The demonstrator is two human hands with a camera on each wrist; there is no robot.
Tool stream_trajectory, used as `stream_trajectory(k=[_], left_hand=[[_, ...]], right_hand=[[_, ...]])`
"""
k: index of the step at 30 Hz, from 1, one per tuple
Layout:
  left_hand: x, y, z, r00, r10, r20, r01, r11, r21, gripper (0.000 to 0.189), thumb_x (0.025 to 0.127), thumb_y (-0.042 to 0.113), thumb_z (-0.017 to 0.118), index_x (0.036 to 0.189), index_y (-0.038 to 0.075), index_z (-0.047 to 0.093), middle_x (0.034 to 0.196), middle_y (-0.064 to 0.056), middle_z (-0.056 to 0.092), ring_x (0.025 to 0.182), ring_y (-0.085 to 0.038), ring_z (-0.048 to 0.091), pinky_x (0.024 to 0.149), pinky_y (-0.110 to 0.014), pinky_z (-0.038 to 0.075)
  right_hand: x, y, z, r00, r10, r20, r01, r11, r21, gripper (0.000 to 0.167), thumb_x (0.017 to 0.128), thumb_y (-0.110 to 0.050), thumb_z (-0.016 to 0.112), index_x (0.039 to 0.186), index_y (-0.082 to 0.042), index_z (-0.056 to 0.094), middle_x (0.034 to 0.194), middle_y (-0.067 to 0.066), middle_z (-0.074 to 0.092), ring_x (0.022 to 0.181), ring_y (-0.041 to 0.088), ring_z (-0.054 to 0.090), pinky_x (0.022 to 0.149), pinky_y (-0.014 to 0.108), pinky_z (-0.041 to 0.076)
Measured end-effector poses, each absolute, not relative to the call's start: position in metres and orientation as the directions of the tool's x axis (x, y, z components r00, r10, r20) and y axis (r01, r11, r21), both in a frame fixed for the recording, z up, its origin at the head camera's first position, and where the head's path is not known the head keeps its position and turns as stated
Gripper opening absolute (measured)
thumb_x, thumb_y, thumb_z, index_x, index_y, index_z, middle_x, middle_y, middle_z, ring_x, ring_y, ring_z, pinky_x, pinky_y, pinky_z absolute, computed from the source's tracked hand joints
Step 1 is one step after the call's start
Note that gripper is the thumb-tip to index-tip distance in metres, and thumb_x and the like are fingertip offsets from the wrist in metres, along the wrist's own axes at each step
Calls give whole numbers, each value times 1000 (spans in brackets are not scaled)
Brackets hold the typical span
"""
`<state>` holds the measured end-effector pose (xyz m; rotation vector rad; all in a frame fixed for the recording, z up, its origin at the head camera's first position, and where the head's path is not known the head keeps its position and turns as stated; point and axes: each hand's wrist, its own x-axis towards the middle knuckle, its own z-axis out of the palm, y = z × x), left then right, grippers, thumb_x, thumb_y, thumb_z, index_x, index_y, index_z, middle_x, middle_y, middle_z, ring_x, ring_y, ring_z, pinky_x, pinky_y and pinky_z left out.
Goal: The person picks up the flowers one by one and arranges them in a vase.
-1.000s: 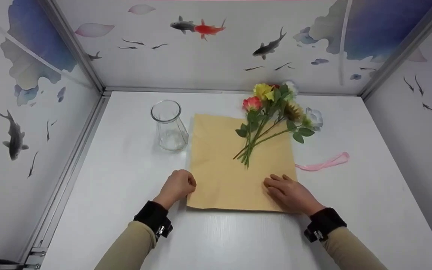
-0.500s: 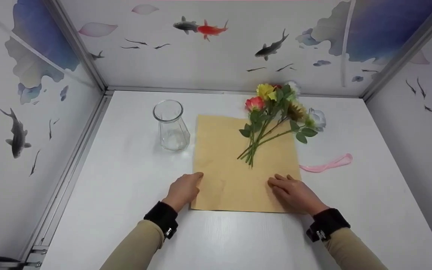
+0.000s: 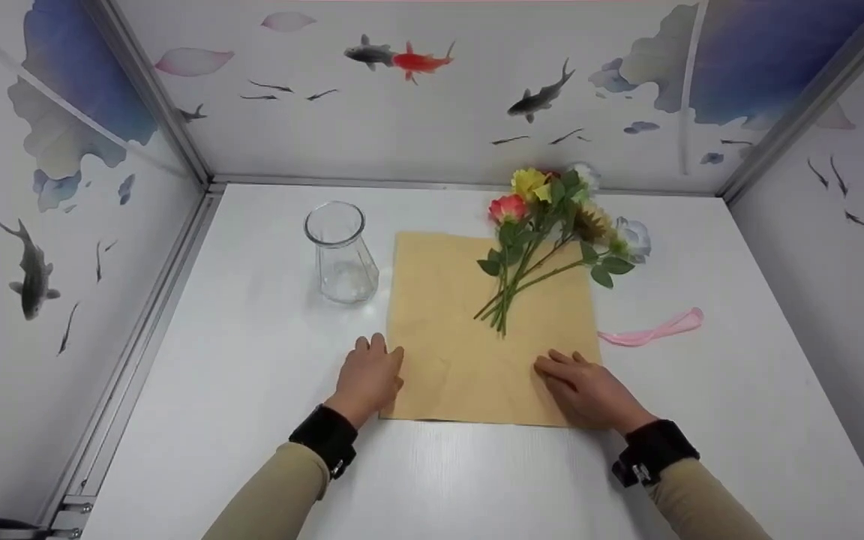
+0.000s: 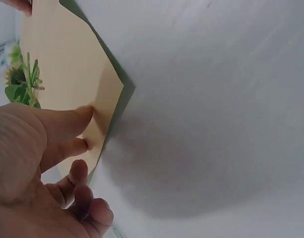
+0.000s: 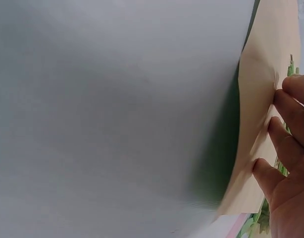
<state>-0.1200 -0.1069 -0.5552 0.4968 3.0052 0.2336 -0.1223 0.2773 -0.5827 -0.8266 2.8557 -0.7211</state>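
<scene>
A sheet of brown paper (image 3: 447, 375) lies flat on the white table. At its left edge my left hand (image 3: 369, 377) touches it; in the left wrist view the thumb and one finger rest on the paper (image 4: 68, 59) while the other fingers bend loosely past the edge. Near the lower right corner, my right hand (image 3: 589, 386) presses its fingertips onto the sheet, as the right wrist view shows on the paper (image 5: 253, 99). A bunch of flowers (image 3: 544, 225) lies across the upper right of the paper, stems toward me.
A clear glass vase (image 3: 346, 259) stands upright left of the paper. To the right lies a looped pink ribbon (image 3: 657, 330), its left end at the paper's edge. Printed panels (image 3: 432, 135) wall the back and both sides of the white table (image 3: 717, 420).
My left hand has shifted slightly right onto the paper's edge, and its fingers have spread from a closer curl. My right hand keeps its place on the sheet.
</scene>
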Motion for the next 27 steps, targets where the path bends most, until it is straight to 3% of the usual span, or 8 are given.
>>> stream_trajectory(k=[3, 7, 17, 24, 27], left_hand=[[-120, -107, -555, -933, 357, -38, 346, 924, 163, 40, 86, 31, 83, 111, 2, 71, 121, -15, 56, 100, -35, 51, 77, -44, 50], [-123, -109, -554, -927, 367, -74, 347, 917, 195, 50, 87, 34, 81, 123, 1, 69, 145, -11, 55, 116, -40, 53, 89, -52, 49], [-125, -114, -560, -907, 413, -79, 386, 892, 235, 54, 90, 33, 78, 135, 9, 61, 144, -14, 55, 122, -44, 50, 93, -57, 45], [-129, -119, -560, -904, 416, -104, 383, 893, 237, 52, 89, 36, 77, 133, 13, 61, 146, -13, 52, 127, -43, 45, 95, -59, 42], [-131, -126, -558, -927, 370, -58, 340, 896, 285, 49, 92, 33, 75, 134, 11, 62, 144, -14, 54, 128, -43, 46, 97, -59, 43]], right_hand=[[-123, 277, -583, -850, -526, 39, -480, 740, -472, 35, 103, -11, 60, 137, -7, 65, 140, 22, 60, 134, 36, 56, 114, 57, 37], [-125, 276, -582, -854, -520, 13, -460, 744, -485, 35, 103, -12, 60, 138, -7, 65, 142, 22, 59, 135, 36, 55, 115, 56, 35], [-130, 273, -576, -876, -478, -71, -382, 775, -503, 32, 103, -16, 62, 134, -11, 69, 141, 21, 60, 134, 38, 55, 114, 60, 35], [-136, 273, -566, -836, -543, -77, -461, 773, -436, 27, 103, -15, 61, 128, -10, 71, 135, 20, 65, 128, 38, 60, 108, 60, 42], [-138, 273, -563, -819, -570, -67, -490, 754, -438, 25, 103, -15, 61, 125, -10, 72, 130, 16, 69, 124, 36, 63, 104, 56, 48]])
